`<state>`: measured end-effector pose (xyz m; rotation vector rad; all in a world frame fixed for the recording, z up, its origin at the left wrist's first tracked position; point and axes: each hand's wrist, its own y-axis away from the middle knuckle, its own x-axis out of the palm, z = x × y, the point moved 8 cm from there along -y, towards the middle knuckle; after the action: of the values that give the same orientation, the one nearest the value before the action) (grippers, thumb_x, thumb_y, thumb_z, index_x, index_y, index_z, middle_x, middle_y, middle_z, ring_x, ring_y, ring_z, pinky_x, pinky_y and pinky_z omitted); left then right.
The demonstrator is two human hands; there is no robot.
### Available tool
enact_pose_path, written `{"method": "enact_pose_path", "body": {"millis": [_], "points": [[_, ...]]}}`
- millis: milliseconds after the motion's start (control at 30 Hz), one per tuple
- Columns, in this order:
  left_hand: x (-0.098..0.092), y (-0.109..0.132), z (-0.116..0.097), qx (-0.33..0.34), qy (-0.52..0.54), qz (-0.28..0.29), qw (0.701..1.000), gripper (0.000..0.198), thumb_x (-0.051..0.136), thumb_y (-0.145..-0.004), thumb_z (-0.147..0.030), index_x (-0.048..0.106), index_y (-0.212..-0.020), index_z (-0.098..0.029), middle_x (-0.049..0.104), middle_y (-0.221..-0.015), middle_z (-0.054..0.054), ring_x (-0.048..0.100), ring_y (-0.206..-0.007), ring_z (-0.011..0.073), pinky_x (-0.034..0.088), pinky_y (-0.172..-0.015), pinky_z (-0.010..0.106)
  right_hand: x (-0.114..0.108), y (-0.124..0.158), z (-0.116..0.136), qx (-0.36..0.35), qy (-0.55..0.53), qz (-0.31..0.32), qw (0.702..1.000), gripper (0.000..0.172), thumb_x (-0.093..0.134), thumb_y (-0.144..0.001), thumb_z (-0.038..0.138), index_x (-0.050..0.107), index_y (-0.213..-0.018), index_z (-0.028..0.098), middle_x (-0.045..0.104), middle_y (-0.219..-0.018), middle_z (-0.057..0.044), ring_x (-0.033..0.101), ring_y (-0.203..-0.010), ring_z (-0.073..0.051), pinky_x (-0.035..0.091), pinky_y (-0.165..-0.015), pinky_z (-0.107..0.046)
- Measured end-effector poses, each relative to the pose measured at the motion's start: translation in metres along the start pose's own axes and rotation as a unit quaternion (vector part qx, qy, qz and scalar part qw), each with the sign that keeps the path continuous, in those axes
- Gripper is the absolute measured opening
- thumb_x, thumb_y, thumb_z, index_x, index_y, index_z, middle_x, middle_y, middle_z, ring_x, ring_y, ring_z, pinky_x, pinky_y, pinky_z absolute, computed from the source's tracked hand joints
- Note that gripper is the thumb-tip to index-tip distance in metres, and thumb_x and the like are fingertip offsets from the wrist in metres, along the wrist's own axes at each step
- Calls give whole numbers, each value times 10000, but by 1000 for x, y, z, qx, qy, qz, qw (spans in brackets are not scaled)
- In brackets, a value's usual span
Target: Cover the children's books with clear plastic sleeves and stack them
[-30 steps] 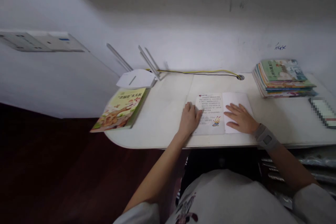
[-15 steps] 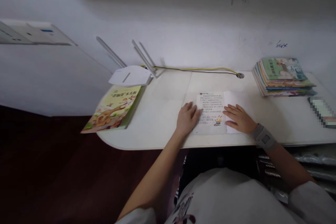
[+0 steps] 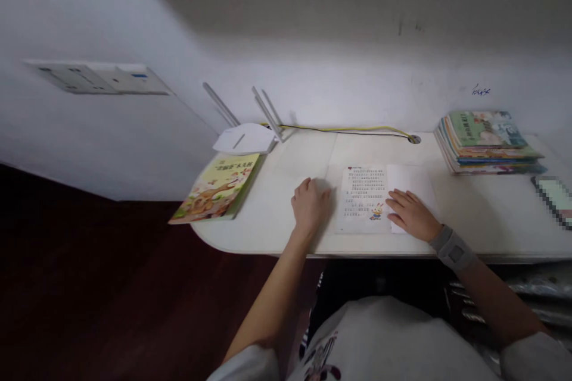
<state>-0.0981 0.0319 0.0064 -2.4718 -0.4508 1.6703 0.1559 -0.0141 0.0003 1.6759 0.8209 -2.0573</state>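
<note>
An open book (image 3: pixel 364 214) lies on the white desk, its left page printed with lines of text and a small cartoon rabbit. My right hand (image 3: pixel 413 214), with a grey band on the wrist, rests flat on the pale right-hand page, fingers stretched toward the fold. Just left of the book, apart from its edge, my left hand (image 3: pixel 309 205) is over the desk top. Its fingers are loosely bent, the thumb stands away from them, and nothing shows in its grasp.
A yellow-green picture book (image 3: pixel 218 187) lies at the desk's left end, before a white router (image 3: pixel 245 139) with upright antennas. Yellow and black cables run to a desk hole (image 3: pixel 414 139). A book stack (image 3: pixel 487 143) and a pixelated phone-like object (image 3: pixel 554 199) are on the right.
My left hand has come off the left page's edge and moved left onto the desk. My right hand stays on the right page. The whole view has shifted slightly.
</note>
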Motion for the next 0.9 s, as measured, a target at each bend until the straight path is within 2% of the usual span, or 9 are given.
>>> {"method": "enact_pose_path", "body": {"millis": [100, 200, 333, 433, 567, 633, 700, 800, 900], "points": [[0, -6, 15, -44, -7, 67, 997, 288, 503, -808, -387, 640, -859, -139, 631, -1084, 208, 585, -1022, 364, 461, -838, 494, -3, 2, 4, 2, -11, -27, 1000, 339, 428, -936, 298, 575, -1219, 181, 534, -1349, -145, 448, -1286, -274, 366, -1050, -493], [4, -11, 19, -98, 146, 132, 976, 230, 541, -763, -388, 569, -671, -179, 675, -838, 119, 638, -891, 286, 483, -787, 397, -8, 2, 3, 19, -59, -58, 996, 349, 416, -941, 330, 586, -1206, 176, 561, -1313, -151, 480, -1255, -277, 386, -1039, -500], [1, -15, -22, -126, 492, 201, 837, 273, 583, -745, -441, 486, -686, -192, 693, -968, 87, 650, -944, 236, 515, -780, 367, -21, 2, -6, 84, -217, -119, 965, 439, 383, -942, 457, 535, -1275, 215, 589, -1278, -133, 522, -1216, -248, 410, -1042, -471], [-12, -17, -83, -74, 621, 257, 737, 265, 524, -823, -453, 490, -754, -200, 624, -1218, 93, 621, -1061, 234, 516, -849, 414, -27, 5, -21, 152, -384, -130, 902, 550, 332, -929, 563, 414, -1376, 254, 547, -1337, -132, 531, -1217, -241, 468, -980, -452], [-12, -10, -153, -26, 648, 317, 692, 278, 430, -904, -456, 520, -853, -198, 578, -1288, 94, 575, -1153, 274, 496, -914, 497, -36, 16, -47, 229, -577, -123, 774, 659, 154, -917, 640, 227, -1464, 280, 497, -1395, -132, 573, -1172, -240, 534, -866, -426], [-3, -5, -165, -34, 660, 336, 671, 261, 489, -876, -455, 511, -856, -196, 592, -1262, 104, 578, -1150, 286, 497, -916, 510, -40, 27, -62, 269, -618, -127, 728, 716, 70, -892, 673, 237, -1462, 272, 566, -1326, -120, 628, -1087, -246, 556, -809, -423], [4, -2, -154, -58, 677, 330, 655, 236, 556, -830, -424, 487, -830, -198, 612, -1228, 107, 599, -1119, 276, 502, -915, 488, -39, 40, -73, 295, -628, -118, 711, 734, 107, -883, 691, 322, -1429, 250, 646, -1213, -105, 669, -992, -258, 570, -765, -426], [8, -2, -98, -88, 627, 284, 720, 222, 574, -799, -395, 474, -793, -197, 645, -1161, 107, 635, -1045, 255, 511, -892, 451, -30, 63, -86, 320, -602, -115, 722, 617, 384, -866, 616, 439, -1352, 238, 694, -1121, -75, 692, -910, -263, 581, -743, -425], [-2, -4, -25, -107, 405, 200, 886, 204, 553, -804, -378, 519, -761, -181, 678, -1017, 136, 640, -1000, 289, 507, -856, 474, -15, 82, -100, 343, -566, -135, 737, 567, 539, -807, 477, 463, -1317, 241, 685, -1144, -62, 690, -909, -257, 585, -755, -425]]}}
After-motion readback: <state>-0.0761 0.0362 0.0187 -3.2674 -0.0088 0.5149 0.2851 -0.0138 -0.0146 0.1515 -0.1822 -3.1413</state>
